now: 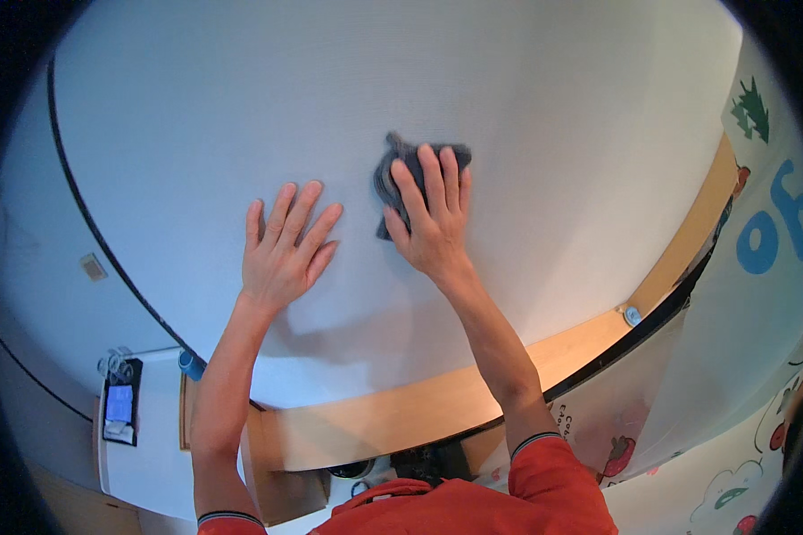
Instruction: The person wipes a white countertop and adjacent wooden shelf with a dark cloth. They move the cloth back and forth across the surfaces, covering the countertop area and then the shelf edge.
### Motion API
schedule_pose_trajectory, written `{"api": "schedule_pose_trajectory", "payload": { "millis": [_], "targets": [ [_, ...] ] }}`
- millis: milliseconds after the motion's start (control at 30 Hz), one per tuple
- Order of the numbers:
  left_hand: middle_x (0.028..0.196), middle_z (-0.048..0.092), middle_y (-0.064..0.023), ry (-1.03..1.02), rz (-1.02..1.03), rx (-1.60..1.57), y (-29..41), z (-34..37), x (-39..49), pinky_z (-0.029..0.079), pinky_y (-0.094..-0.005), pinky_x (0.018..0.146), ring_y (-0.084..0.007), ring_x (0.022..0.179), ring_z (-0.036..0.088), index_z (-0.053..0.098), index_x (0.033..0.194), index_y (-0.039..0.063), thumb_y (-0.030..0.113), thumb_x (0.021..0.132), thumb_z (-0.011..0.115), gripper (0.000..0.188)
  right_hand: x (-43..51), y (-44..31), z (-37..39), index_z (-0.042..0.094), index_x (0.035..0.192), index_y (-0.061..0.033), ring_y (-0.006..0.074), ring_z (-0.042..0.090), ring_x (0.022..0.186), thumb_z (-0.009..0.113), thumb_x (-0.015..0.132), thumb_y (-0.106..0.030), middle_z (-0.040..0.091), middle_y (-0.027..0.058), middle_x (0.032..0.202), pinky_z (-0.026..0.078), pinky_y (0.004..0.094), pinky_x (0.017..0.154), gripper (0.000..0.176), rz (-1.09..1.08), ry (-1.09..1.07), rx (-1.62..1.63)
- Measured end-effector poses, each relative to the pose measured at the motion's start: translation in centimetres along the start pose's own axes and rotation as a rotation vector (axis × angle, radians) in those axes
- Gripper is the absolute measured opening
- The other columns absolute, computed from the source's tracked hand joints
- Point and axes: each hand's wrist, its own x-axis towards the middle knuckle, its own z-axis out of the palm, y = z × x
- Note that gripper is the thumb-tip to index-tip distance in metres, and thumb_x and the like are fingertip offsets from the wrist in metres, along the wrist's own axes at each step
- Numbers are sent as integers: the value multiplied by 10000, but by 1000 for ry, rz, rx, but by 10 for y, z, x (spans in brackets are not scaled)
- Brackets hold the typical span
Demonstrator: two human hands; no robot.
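Observation:
A crumpled dark grey cloth (389, 184) lies against the pale wall (348, 87), pressed there under my right hand (435, 221). The fingers of that hand spread over the cloth, and its folds and corners stick out to the left and top. To the left, my left hand (278, 261) rests with its palm towards the wall and its fingers apart. It holds nothing, and a gap of bare wall separates it from the cloth. Both forearms reach up from short red sleeves.
A wooden ledge (388, 428) runs along the wall's lower edge, bearing a small blue round object (632, 315). At left, a white-topped table (154, 468) carries a blue cup (191, 364) and black tray (134, 428). Printed translucent sheeting (723, 334) hangs at right.

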Motion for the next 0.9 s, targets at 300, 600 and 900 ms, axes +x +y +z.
{"api": "schedule_pose_trajectory", "payload": {
  "millis": [300, 600, 900],
  "targets": [
    [1756, 292, -176, 239, -316, 122, -45, -9, -68, -10, -588, 1299, -374, 1650, 171, 497, 1622, 183, 458, 1046, 592, 646, 13, 43, -16, 529, 1578, -117, 457, 266, 1592, 747, 930, -257, 357, 215, 1704, 161, 628, 1268, 698, 141, 130, -1],
    [1750, 325, -129, 149, -347, 111, -55, -7, -103, 9, -589, 1306, -341, 1652, 186, 532, 1602, 267, 501, 1048, 587, 603, 59, -49, 24, 592, 1540, -247, 378, 357, 1563, 820, 839, -299, 445, 139, 1667, 243, 627, 1249, 738, -241, -102, 36],
    [1732, 360, -149, 238, -441, 130, -67, -11, -152, 43, -591, 1303, -371, 1638, 222, 571, 1571, 223, 464, 1046, 590, 577, 25, -19, -1, 652, 1472, -257, 366, 391, 1542, 851, 799, -276, 477, 117, 1644, 262, 613, 1239, 702, -406, -237, 11]
  ]
}}
